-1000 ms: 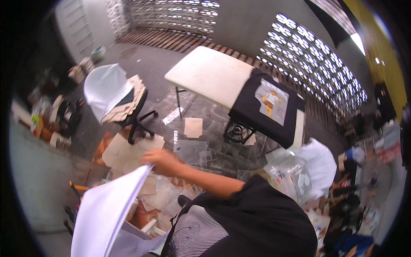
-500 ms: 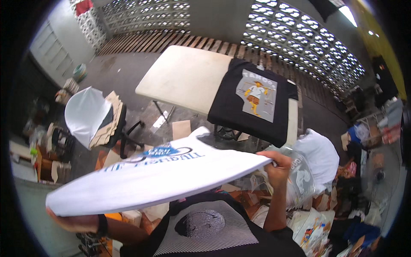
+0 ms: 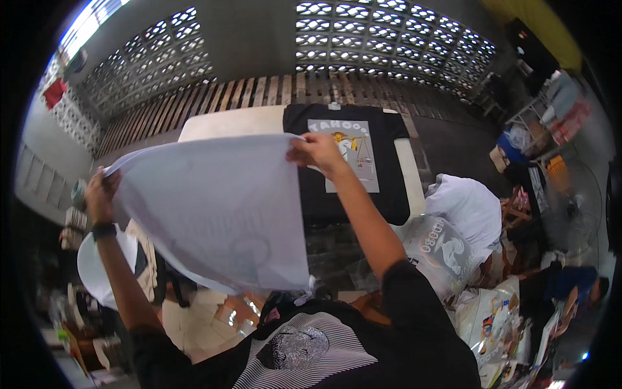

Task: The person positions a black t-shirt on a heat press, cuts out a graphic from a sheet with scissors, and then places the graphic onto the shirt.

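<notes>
I hold a white T-shirt [image 3: 214, 194] stretched out in front of me. Its printing shows only faintly, reversed, through the cloth. Out on the left, my left hand [image 3: 102, 194] grips one corner of the hem. The opposite corner is pinched in the fingers of my right hand [image 3: 317, 154], in front of the table. The shirt's lower part hangs down toward my chest, partly folded. Beyond it, a black T-shirt [image 3: 391, 185] with a figure print lies flat over the right part of a white table [image 3: 233, 121], whose near left part is hidden behind the white cloth.
White cloth [image 3: 468, 201] is heaped at the table's right, beside a clear plastic bag [image 3: 444, 249] with a grey printed garment. At left, a chair carries brown cardboard pieces [image 3: 148, 275] and a white rounded sheet [image 3: 97, 272]. Wooden pallets [image 3: 259, 91] line the back wall.
Both hands have risen and moved farther out with the white T-shirt. From lying nearly flat with its print upward, it has swung up, its print now seen through from behind. My view has shifted.
</notes>
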The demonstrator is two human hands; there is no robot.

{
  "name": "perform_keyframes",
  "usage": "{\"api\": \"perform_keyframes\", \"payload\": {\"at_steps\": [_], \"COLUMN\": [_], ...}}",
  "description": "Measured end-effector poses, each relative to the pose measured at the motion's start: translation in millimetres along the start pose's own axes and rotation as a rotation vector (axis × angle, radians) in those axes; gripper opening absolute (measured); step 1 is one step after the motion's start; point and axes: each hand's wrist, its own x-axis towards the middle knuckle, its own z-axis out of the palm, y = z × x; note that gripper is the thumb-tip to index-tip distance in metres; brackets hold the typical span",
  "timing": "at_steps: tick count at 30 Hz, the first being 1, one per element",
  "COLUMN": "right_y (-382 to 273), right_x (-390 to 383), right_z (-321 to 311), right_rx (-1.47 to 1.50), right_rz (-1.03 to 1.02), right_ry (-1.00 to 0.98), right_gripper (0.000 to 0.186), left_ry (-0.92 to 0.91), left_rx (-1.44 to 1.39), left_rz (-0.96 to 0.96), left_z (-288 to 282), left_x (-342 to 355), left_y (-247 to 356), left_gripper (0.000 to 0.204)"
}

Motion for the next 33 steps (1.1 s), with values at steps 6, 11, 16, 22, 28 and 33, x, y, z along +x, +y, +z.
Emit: {"api": "perform_keyframes", "payload": {"at_steps": [6, 11, 16, 22, 28, 33], "right_y": [-91.0, -137.0, -45.6, 148.3, 275.1, 303.3], "right_x": [157.7, 158.5, 112.8, 90.1, 80.6, 86.8], "right_z": [56.9, 91.1, 108.9, 127.1, 137.1, 138.5], "right_rx": [0.061, 0.320, -0.130, -0.128, -0.545, -0.888], "right_rz": [-0.542, -0.886, -0.477, -0.106, 0.161, 0.224], "right_ry": [0.239, 0.147, 0.394, 0.382, 0.258, 0.006], "right_gripper": [0.015, 0.023, 0.025, 0.010, 0.017, 0.026], "left_ry": [0.091, 0.067, 0.109, 0.051, -0.032, -0.011], "left_rx": [-0.322, -0.358, -0.394, -0.057, 0.288, 1.169], "left_rz": [0.226, 0.461, 0.138, -0.403, -0.567, -0.533], "left_z": [6.5, -60.0, -73.1, -42.2, -82.9, -47.8], "left_x": [228.3, 238.8, 153.9, 54.2, 3.2, 5.5], "left_y": [0.1, -4.9, -137.4, -289.2, -475.5, -469.8], "left_gripper": [0.032, 0.036, 0.033, 0.020, 0.027, 0.024]}}
